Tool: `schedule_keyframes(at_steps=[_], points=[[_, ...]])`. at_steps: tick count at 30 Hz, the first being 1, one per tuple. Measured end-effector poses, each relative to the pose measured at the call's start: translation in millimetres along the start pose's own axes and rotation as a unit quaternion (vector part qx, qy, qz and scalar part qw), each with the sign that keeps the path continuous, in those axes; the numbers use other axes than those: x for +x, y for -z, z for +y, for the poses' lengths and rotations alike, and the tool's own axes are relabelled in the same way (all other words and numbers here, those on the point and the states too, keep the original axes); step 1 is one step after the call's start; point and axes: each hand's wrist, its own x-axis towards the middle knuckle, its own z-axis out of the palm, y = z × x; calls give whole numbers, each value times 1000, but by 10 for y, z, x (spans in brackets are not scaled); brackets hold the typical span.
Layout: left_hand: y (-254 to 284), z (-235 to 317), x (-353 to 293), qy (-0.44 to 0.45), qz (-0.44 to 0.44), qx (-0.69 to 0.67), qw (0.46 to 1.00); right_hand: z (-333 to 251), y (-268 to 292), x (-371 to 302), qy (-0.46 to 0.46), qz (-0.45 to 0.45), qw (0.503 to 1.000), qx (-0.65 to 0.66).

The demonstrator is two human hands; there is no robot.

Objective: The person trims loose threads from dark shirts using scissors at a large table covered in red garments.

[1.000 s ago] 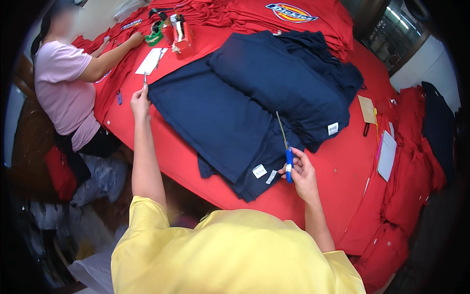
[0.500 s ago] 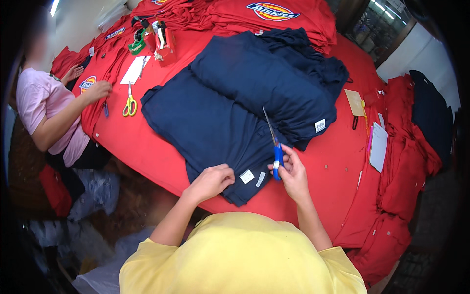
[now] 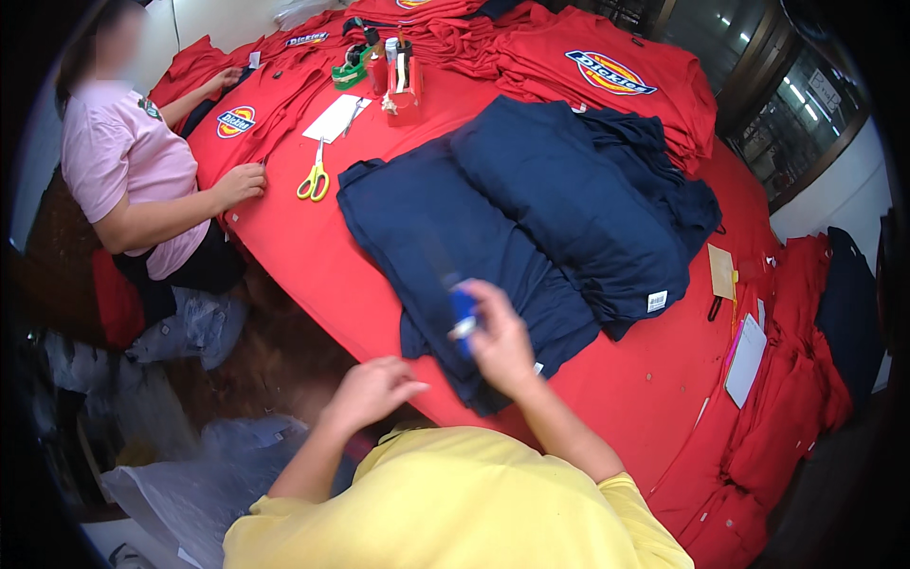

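Observation:
Blue-handled scissors (image 3: pixel 463 318), smeared by motion, are gripped in my right hand (image 3: pixel 502 343). They are over the near part of a dark navy garment (image 3: pixel 427 213), which is spread on the red-covered table. A thicker folded navy bundle (image 3: pixel 569 180) lies on its far right side, with a white label (image 3: pixel 656 302) near the corner. My left hand (image 3: pixel 372 391) is off the cloth by the table's near edge, fingers loosely bent and thumb apart, with nothing visible in it.
Yellow-handled scissors (image 3: pixel 315 180) and a white paper (image 3: pixel 332 118) lie at left, near a red holder (image 3: pixel 404 100) and a green tape dispenser (image 3: pixel 351 71). A co-worker's hand (image 3: pixel 239 185) rests at the left edge. Red garments (image 3: pixel 607 71) are piled behind; a notepad (image 3: pixel 746 360) lies right.
My left hand has come away from the garment's near corner, leftward and down. My right hand has swung left with the scissors, over the cloth. The view has shifted left.

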Motion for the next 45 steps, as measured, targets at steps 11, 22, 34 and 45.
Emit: schedule_keyframes(at_steps=[11, 22, 34, 45], points=[[-424, 526, 240, 40, 46, -192, 979, -437, 284, -404, -2, -85, 993, -80], [-397, 659, 515, -18, 23, -454, 891, -326, 740, -728, -57, -78, 992, -79], [678, -1445, 1951, 246, 388, -461, 759, -61, 1351, -896, -212, -145, 963, -86], [645, -1007, 2012, 14, 348, -701, 622, -198, 1047, -352, -88, -98, 988, 76]])
